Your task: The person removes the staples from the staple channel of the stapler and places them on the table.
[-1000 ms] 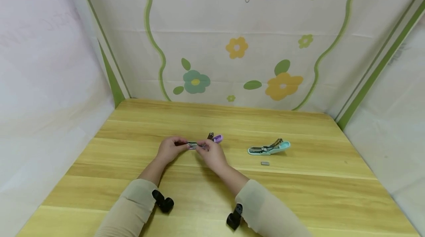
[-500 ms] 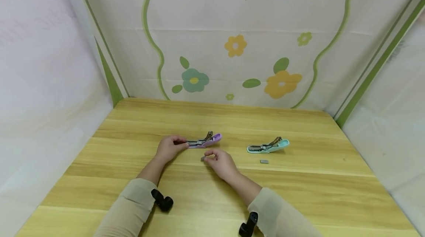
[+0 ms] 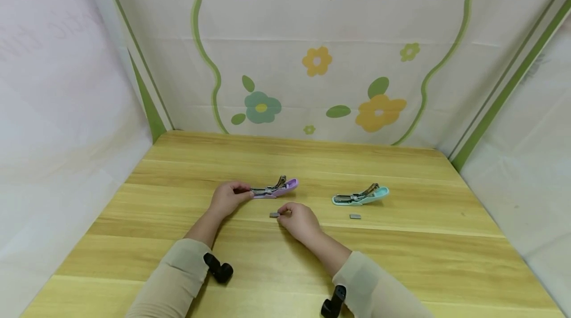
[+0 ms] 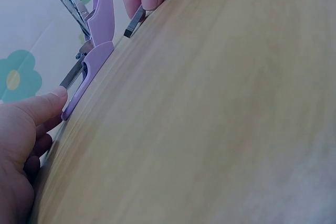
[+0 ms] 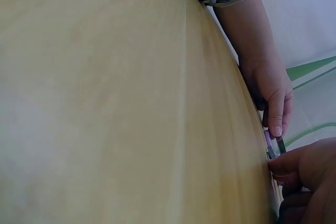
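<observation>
A purple stapler (image 3: 281, 188) lies opened out on the wooden table, its metal magazine exposed and its top swung back to the right. My left hand (image 3: 229, 199) pinches the stapler's left end between thumb and fingers. In front of the stapler, my right hand (image 3: 300, 221) pinches a small grey strip of staples (image 3: 274, 215) at its right end, at the tabletop. In the left wrist view the strip (image 4: 135, 22) slants down from the right thumb and finger, apart from the purple stapler (image 4: 100, 35). The right wrist view hides most of the stapler behind my fingers.
To the right lies a light-blue stapler (image 3: 360, 196), likewise opened out. A second grey strip of staples (image 3: 355, 217) lies just in front of it. The wooden table (image 3: 276, 268) ends at a flowered cloth backdrop (image 3: 285, 70), with pale cloth on both sides.
My right hand has moved off the purple stapler toward me, and the strip of staples has come into view, now lower at the tabletop. The left hand stays on the stapler's end.
</observation>
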{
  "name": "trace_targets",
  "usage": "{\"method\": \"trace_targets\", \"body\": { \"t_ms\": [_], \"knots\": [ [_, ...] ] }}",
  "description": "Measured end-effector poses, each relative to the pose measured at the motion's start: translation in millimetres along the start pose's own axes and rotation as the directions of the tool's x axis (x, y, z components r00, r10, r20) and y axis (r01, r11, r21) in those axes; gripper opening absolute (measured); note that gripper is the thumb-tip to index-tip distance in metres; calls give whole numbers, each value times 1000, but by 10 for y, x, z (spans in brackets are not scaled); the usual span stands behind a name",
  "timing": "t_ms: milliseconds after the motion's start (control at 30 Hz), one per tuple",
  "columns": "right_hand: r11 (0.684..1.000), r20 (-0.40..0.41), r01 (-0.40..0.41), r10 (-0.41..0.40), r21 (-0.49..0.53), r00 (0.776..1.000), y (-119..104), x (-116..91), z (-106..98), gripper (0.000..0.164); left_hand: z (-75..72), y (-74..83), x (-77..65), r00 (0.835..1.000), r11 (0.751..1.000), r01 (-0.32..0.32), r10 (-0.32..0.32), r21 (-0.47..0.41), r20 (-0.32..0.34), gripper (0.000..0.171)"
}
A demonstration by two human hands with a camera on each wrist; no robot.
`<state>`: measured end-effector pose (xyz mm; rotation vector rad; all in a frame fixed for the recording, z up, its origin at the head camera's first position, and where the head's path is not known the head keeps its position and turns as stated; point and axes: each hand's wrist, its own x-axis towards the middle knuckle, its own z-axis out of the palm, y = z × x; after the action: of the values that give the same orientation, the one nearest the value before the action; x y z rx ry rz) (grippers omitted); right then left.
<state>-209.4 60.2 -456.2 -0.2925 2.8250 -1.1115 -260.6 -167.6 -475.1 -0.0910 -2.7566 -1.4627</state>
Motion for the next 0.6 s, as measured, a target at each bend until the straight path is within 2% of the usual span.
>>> {"method": "trace_targets", "body": {
  "t_ms": [400,600],
  "knots": [
    [1000,10,-3,3,16,1000,19,-9,-17,19,22,15,16,1000,1000,4,-4,-3,1,22],
    [989,-3,-14,15,146,1000,-48,-33,-109,32,20,-2,-2,1000,1000,-7,7,-12,2,25]
  ]
}}
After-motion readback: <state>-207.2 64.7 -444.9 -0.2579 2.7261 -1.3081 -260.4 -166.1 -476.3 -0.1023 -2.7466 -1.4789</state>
